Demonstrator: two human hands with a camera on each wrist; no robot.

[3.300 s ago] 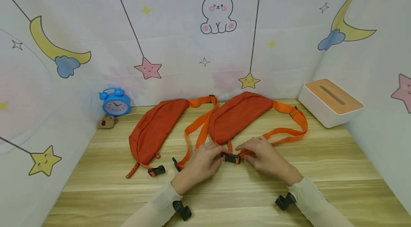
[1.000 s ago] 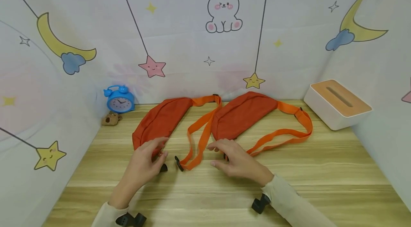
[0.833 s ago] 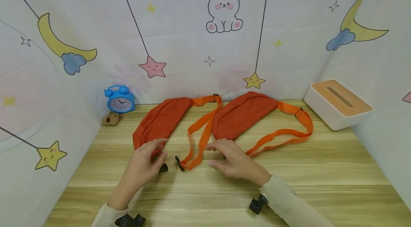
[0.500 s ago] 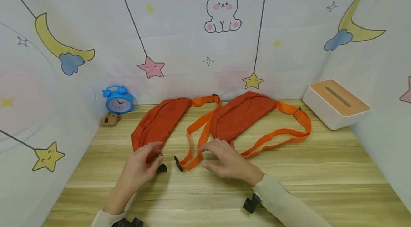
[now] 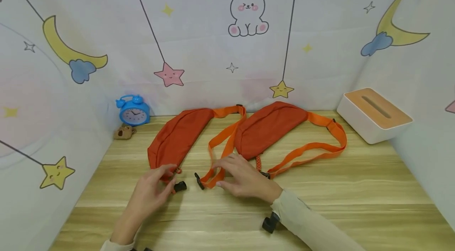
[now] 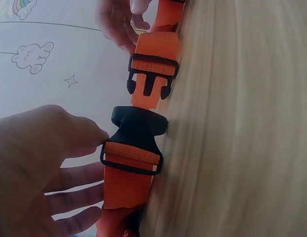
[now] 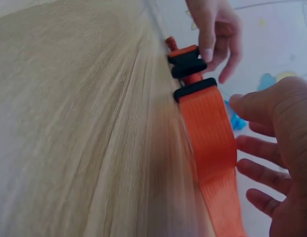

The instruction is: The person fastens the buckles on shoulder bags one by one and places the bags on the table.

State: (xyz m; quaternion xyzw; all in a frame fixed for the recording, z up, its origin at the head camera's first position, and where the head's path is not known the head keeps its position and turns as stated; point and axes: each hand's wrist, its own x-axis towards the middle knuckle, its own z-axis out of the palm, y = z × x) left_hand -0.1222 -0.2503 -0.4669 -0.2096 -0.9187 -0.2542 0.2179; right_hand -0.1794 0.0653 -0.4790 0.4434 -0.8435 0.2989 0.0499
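Two red-orange waist bags lie side by side, the left bag (image 5: pixel 181 136) and the right bag (image 5: pixel 271 128). My left hand (image 5: pixel 149 190) is at the left bag's lower end, its thumb right at the black socket half of the buckle (image 6: pixel 135 136), fingers loosely spread. Facing that socket, apart from it, is the prong half (image 6: pixel 151 74) on the orange strap (image 7: pixel 207 138). My right hand (image 5: pixel 241 178) hovers by this strap with thumb and fingers parted, nothing between them. The right bag's buckle (image 5: pixel 265 175) is partly hidden behind my right hand.
At the back left stand a blue alarm clock (image 5: pixel 134 112) and a small brown animal-shaped trinket (image 5: pixel 123 132). A white tissue box with a wood-look lid (image 5: pixel 376 109) is at the back right. Printed cloth walls border the wooden table (image 5: pixel 220 223).
Both hands have left the right bag's buckle, where they were 3.3 s ago, and moved left to the left bag's parted buckle. Over the last second my right hand has drifted further left.
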